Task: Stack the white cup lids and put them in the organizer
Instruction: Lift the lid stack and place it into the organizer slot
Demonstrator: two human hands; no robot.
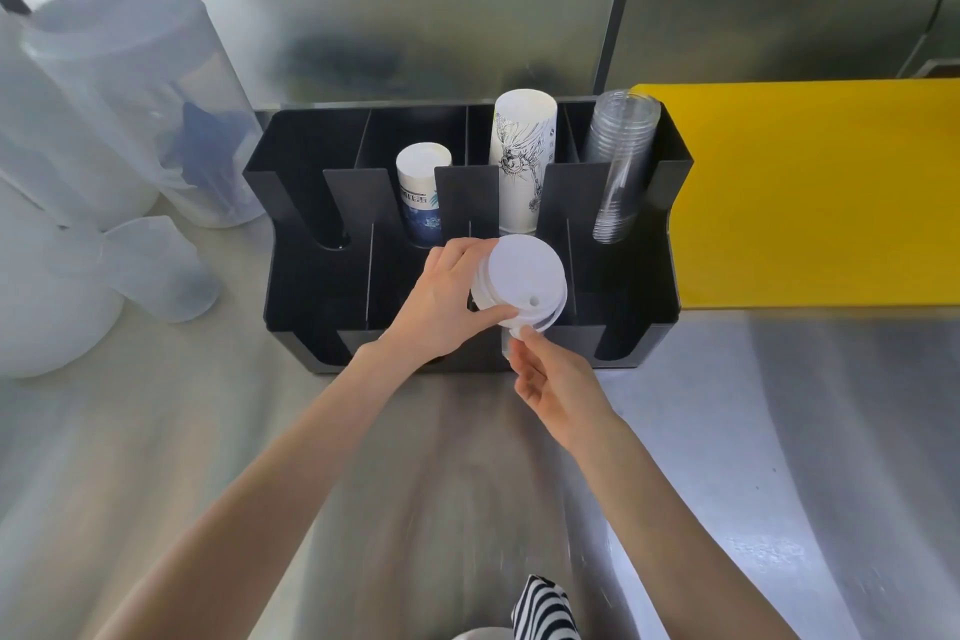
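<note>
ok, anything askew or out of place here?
Only the white lid stack: its lower lids sit offset, edges fanned out at the bottom right, not nested flush. Left hand holds it over the black organizer; right hand touches its edge.

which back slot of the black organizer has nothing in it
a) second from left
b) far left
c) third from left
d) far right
b: the far-left back slot of the organizer shows only black walls, while the short paper cups, tall printed cups and clear cups fill the other three.
</note>
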